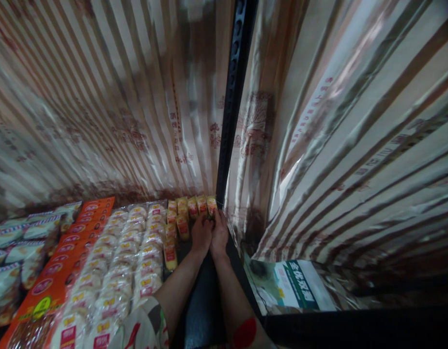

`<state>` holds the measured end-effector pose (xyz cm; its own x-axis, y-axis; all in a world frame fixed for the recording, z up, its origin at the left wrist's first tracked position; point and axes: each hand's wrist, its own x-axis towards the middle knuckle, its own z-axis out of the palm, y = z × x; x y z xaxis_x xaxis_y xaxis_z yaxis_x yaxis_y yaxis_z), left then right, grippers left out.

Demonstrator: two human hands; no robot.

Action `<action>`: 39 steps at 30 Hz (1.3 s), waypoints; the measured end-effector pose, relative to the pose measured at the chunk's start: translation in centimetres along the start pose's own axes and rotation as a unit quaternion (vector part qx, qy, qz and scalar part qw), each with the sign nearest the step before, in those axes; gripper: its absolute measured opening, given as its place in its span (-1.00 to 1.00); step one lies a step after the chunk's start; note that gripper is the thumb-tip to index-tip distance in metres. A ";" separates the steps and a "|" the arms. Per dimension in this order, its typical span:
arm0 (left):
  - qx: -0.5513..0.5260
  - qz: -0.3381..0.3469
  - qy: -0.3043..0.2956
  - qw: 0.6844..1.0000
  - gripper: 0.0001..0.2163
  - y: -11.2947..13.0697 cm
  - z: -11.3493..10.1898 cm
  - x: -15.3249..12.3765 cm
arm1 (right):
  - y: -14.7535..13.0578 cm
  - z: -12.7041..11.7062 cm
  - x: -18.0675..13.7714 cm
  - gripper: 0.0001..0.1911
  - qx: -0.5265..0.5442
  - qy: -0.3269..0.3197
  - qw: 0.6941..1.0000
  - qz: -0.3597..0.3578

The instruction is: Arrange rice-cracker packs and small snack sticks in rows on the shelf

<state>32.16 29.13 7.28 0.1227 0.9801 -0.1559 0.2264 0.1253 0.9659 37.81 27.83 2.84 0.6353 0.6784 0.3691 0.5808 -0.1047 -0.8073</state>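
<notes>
on the far left lie white and blue packets [13, 242], their writing too blurred to read. next to them is a column of orange packets [69, 252] with a red oval logo on each one; i cannot read the logo. then come rows of pale wrapped cakes [125, 257] with small red and yellow labels. at the back of the black shelf [202, 300] stands a short row of yellow packets [193, 206], upright, the row running left to right. the left hand [201, 235] and the right hand [219, 230] are side by side, touching this row near the black post [233, 97]; i cannot tell how the fingers grip. on the right lies a box [300, 286] with green chinese characters.
</notes>
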 end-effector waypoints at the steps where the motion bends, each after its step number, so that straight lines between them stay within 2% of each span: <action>1: 0.002 -0.006 0.005 1.000 -0.61 0.0 -0.1 0.0 | 0.0 0.0 -0.1 -0.41 -0.004 -0.003 1.000 -0.006; 8: -0.001 -0.010 -0.025 1.000 -0.50 -0.2 -0.4 0.5 | 0.1 0.1 0.0 -0.42 -0.026 -0.024 0.999 -0.025; 16: 0.026 0.006 -0.018 0.999 -0.35 -0.3 -0.4 0.3 | -0.4 -0.2 0.0 -0.35 -0.049 -0.041 0.998 -0.019; 23: 0.065 -0.003 -0.024 0.998 -0.38 -0.2 -0.5 0.7 | -0.4 0.0 0.3 -0.39 -0.075 -0.060 0.995 -0.028; 29: 0.029 -0.003 -0.022 0.999 -0.40 -0.5 -0.5 0.8 | -0.2 0.2 0.3 -0.39 -0.106 -0.076 0.991 -0.033; 36: 0.061 -0.011 -0.038 0.997 -0.43 0.8 -0.5 -0.2 | -0.2 0.0 0.1 -0.40 -0.145 -0.103 0.984 -0.021; 39: 0.080 -0.011 -0.031 0.996 -0.45 1.0 -0.5 -0.5 | 0.0 -0.1 0.0 -0.39 -0.145 -0.087 0.985 -0.023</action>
<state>31.81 28.80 8.40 0.1741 0.9656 -0.1930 0.3798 0.1150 0.9179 37.84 27.78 2.91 0.5229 0.7989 0.2972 0.7439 -0.2574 -0.6168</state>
